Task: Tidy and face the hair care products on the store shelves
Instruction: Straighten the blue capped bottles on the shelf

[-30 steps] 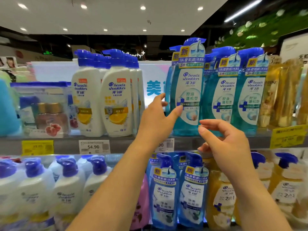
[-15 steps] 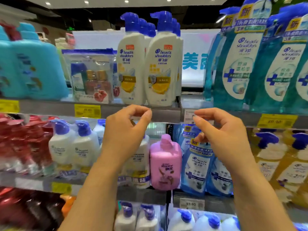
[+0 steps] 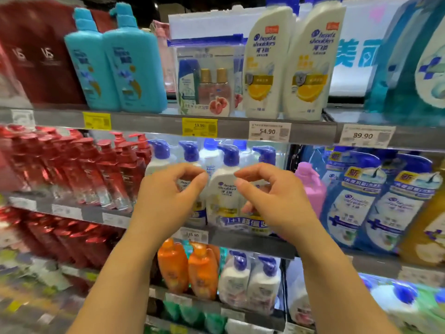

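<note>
Middle shelf (image 3: pixel 252 244), front edge, centre: white pump bottles (image 3: pixel 224 189) with blue heads, standing upright several deep, the front ones banded together by a blue "1+1" wrap low on the body. Left of them along the same shelf stood red bottles (image 3: pixel 96 169); to the right a single pink bottle (image 3: pixel 313 189), then blue bottles (image 3: pixel 375 203).

Left hand (image 3: pixel 168 201): raised in front of the white bottles, fingers curled with thumb and forefinger nearly meeting, holding nothing visible. Right hand (image 3: pixel 277 201): mirrored beside it, fingers likewise curled and narrow, empty so far as could be seen (whether either hand touched a bottle could not be told). Both hung at shoulder height of the front bottle, one to each side.

Handling, as judged: full plastic pump bottles, fairly heavy, rigid-walled, smooth and likely a little slippery under the film wrap. Banded pairs would probably move as one unit, so a grip on both flanks of the body, below the shoulder, looked soundest. Pump heads were a poor hold, since they could turn or lift. Sliding along the shelf to the front edge seemed safer than lifting, given close neighbours that could topple.

Top shelf (image 3: pixel 144 121): teal bottles (image 3: pixel 115 66), a clear gift pack (image 3: pixel 204 78), two tall white bottles (image 3: pixel 284 61), price tags (image 3: pixel 268 131) on the edge.
</note>
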Motion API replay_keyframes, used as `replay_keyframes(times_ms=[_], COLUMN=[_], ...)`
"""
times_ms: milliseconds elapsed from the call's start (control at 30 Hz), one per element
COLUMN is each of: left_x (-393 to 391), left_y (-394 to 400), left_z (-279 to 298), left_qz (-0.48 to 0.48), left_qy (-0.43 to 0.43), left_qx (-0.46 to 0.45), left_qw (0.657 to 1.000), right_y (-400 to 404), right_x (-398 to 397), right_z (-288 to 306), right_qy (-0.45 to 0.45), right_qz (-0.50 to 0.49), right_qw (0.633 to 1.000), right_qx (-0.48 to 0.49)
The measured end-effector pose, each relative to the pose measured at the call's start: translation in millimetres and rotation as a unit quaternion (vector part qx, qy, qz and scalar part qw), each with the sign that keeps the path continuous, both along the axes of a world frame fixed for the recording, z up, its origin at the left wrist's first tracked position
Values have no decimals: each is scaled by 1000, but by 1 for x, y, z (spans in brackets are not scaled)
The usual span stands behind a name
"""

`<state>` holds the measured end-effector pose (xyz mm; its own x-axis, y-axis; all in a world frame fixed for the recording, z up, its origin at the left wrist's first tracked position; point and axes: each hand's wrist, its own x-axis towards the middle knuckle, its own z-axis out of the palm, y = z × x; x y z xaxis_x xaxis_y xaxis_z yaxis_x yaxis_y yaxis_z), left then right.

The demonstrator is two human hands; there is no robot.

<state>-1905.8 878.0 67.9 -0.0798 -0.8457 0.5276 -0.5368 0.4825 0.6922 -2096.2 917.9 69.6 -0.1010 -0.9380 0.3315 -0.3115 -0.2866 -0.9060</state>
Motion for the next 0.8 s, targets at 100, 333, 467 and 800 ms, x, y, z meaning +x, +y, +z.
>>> replay_keyframes(times_ms=[100, 333, 467, 800], left_x=[14, 28, 37, 57], left_y=[4, 3, -6, -39], left_z=[-5, -13, -6, 11], left_qz=[2, -5, 4, 52], left_qy=[21, 73, 83, 129], left_qx=[9, 31, 35, 36], left_qw=[1000, 997, 996, 990], right_y=[3, -2, -20, -67], right_x=[15, 29, 35, 57], right_z=[-2, -8, -11, 4], right_qy=[35, 89, 85, 111], right_qz=[29, 42, 53, 114], right_qw=[999, 995, 995, 987], right_qx=[19, 23, 22, 9])
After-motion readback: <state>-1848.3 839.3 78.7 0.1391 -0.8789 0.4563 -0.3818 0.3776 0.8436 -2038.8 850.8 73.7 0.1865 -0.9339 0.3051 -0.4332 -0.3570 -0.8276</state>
